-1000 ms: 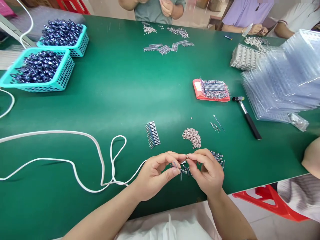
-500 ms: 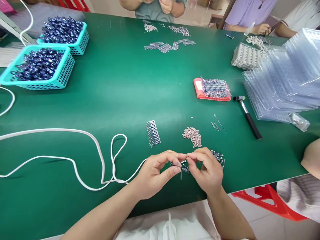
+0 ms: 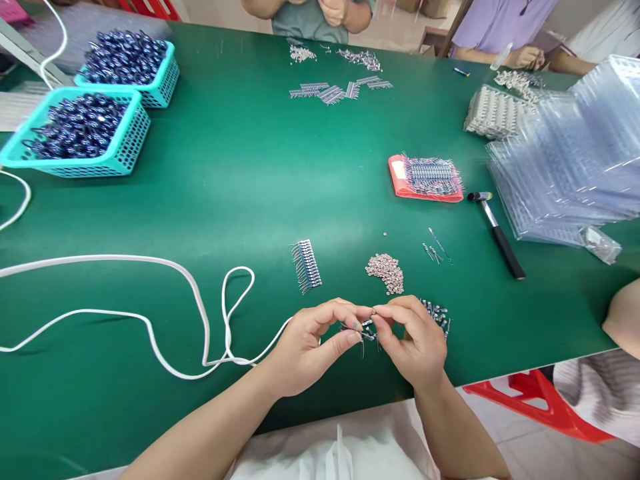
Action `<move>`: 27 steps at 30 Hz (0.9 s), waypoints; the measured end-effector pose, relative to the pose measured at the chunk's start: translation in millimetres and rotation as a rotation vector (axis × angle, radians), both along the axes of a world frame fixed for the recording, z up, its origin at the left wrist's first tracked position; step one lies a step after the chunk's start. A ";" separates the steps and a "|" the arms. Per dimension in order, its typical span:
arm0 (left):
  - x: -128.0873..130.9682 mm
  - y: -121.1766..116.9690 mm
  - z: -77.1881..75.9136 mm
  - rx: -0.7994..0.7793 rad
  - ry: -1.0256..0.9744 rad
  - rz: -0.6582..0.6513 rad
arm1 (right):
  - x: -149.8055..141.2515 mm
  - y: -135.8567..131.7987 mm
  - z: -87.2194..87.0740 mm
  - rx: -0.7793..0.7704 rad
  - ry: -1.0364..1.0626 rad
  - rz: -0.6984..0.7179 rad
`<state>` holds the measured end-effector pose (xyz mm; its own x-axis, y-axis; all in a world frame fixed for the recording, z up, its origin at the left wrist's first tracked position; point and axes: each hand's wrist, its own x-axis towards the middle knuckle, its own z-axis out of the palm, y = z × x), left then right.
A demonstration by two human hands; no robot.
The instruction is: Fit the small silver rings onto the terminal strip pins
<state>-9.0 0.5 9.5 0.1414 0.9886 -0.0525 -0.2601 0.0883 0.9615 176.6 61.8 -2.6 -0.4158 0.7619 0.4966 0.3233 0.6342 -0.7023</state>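
Note:
My left hand (image 3: 317,347) is closed near the table's front edge, holding a few small blue-and-silver wire-legged parts (image 3: 369,333) by thumb and fingers. Thumb and forefinger of my right hand (image 3: 415,340) pinch a tiny piece (image 3: 373,311) that touches the left forefinger's tip; it looks like a small disc, but the fingers mostly cover it. Just beyond the hands lies a pile of small pinkish-brown discs (image 3: 386,272). A row of blue wire-legged parts (image 3: 307,265) lies to its left. Partly behind my right hand is a loose heap of similar parts (image 3: 437,313).
Black-handled hammer (image 3: 506,250), red-banded bundle (image 3: 433,177) and stacked clear plastic trays (image 3: 560,167) stand to the right. At left are turquoise baskets (image 3: 133,143) of dark glossy pieces and a white cable (image 3: 195,287). Other people sit at the far side and right.
Both hands stay almost in place, with only slight finger movement around the small parts. The whole view has shifted very slightly.

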 end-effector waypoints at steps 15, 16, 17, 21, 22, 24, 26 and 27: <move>-0.2 1.8 1.9 0.049 0.097 0.011 | 0.6 -1.2 -2.6 0.121 -0.044 -0.042; -0.3 1.7 1.8 0.046 0.096 0.012 | 0.5 -1.1 -2.6 0.147 -0.059 -0.050; -0.3 1.5 1.7 0.045 0.099 0.013 | 0.4 -1.1 -2.6 0.169 -0.073 -0.058; -0.8 1.5 0.6 0.069 0.136 0.017 | -0.4 -0.9 -2.7 0.219 -0.092 -0.057; -1.0 1.7 0.2 0.074 0.148 0.019 | -0.6 -0.8 -2.7 0.219 -0.093 -0.052; -1.4 2.2 -0.5 0.079 0.174 0.023 | -1.0 -0.4 -2.5 0.194 -0.090 -0.033; -2.0 2.6 -0.9 0.085 0.207 0.028 | -1.0 0.0 -2.0 0.130 -0.074 -0.008; -2.2 2.7 -1.0 0.090 0.225 0.030 | -0.9 0.1 -1.6 0.087 -0.065 0.005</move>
